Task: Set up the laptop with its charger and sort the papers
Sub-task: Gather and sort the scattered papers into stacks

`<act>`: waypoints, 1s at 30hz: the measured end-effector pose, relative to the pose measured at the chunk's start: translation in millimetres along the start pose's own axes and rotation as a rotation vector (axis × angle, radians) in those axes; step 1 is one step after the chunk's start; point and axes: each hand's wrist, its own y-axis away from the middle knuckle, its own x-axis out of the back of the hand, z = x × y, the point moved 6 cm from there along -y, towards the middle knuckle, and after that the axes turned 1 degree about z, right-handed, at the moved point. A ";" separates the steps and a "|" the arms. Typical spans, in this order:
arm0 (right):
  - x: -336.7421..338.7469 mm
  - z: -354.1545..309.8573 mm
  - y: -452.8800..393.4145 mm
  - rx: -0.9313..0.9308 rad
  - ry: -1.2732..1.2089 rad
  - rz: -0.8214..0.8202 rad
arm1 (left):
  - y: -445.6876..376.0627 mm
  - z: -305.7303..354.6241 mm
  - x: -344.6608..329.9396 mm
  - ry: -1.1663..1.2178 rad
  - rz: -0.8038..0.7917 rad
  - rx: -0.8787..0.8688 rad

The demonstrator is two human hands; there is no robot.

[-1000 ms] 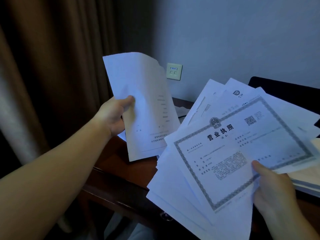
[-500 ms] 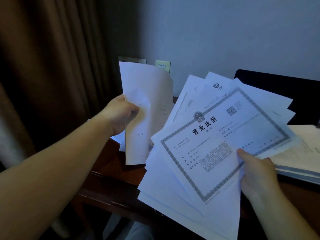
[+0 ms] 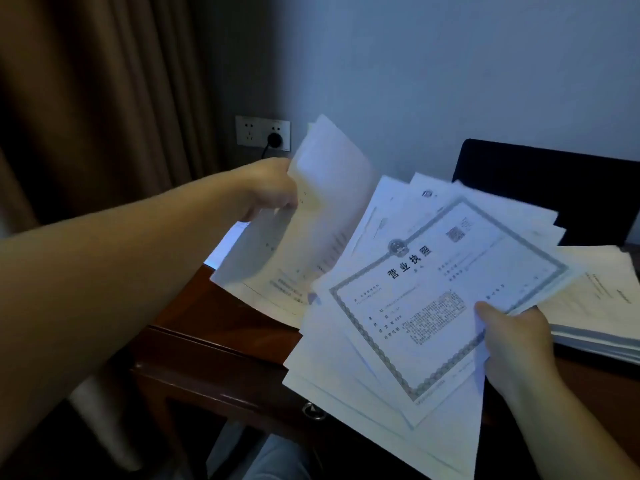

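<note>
Papers held over the dark wooden desk (image 3: 214, 323).

The left hand (image 3: 270, 188) pinches a single sheet (image 3: 322, 202), blurred, seemingly tilted down toward the desk; the right hand (image 3: 512, 337) grips a fanned sheaf (image 3: 381, 358) topped by a bordered certificate (image 3: 446, 292). Another paper stack (image 3: 602, 306) lies beside the laptop lid (image 3: 554, 188).
</note>
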 end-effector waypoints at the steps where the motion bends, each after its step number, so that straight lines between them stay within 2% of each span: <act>1: 1.3 0.0 -1.6 0.028 0.060 -0.021 | -3.6 2.6 -1.3 -0.143 0.023 -0.008; 3: 4.3 0.4 -3.2 0.078 0.190 -0.064 | -10.1 4.6 -4.1 -0.479 0.065 -0.028; 5: 8.4 1.5 -3.3 0.105 0.270 -0.077 | -12.6 4.0 -10.2 -0.686 0.068 -0.064; 9: 11.5 5.9 -0.1 0.060 0.204 -0.094 | -16.7 5.1 -15.3 -0.681 0.056 -0.074; 15: 13.3 7.9 -1.6 -0.028 0.132 -0.097 | -19.7 22.1 -3.3 -0.638 0.193 -0.090; 19: 12.7 12.8 -3.8 -0.040 0.119 -0.075 | -12.1 50.2 14.2 -0.780 0.437 -0.109; 22: 11.3 13.6 -4.7 -0.041 0.106 -0.055 | -1.0 82.4 14.0 -0.927 0.592 -0.295; 26: 10.9 11.9 -5.2 -0.027 0.114 -0.048 | 21.3 123.7 -18.1 -1.063 0.545 -0.705; 30: 11.7 11.7 -4.3 -0.041 0.086 -0.066 | 35.1 154.1 -33.6 -1.186 0.526 -0.840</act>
